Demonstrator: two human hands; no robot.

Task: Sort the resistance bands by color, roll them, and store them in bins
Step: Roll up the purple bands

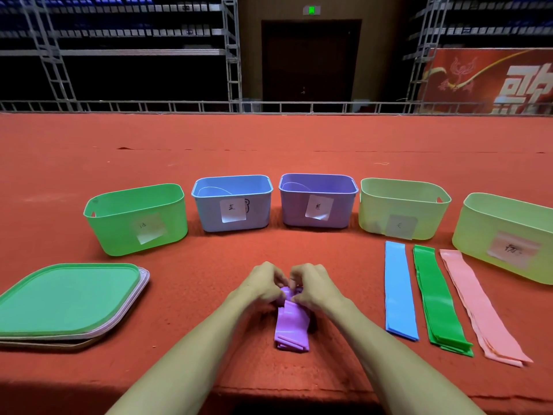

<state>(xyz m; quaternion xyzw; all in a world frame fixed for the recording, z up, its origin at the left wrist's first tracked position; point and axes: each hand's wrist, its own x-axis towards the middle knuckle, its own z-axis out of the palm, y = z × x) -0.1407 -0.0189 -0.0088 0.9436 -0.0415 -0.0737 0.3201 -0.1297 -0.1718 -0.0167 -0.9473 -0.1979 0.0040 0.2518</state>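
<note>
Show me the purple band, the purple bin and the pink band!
purple band (291, 324), head view, on its flat unrolled part.
purple bin (294, 211), head view, on its front wall left of the label.
pink band (475, 301), head view, on the middle of the strip.

Bright, even light up front, dim blurry background, wide-angle bending at the edges.

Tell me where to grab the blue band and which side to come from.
Pinch the near short end of the blue band, coming from the person's side or from its left. It lies flat as a long strip with that end pointing at the person, so rolling can probably start there. The green band lies close on its right; bare carpet is on its left.
</note>
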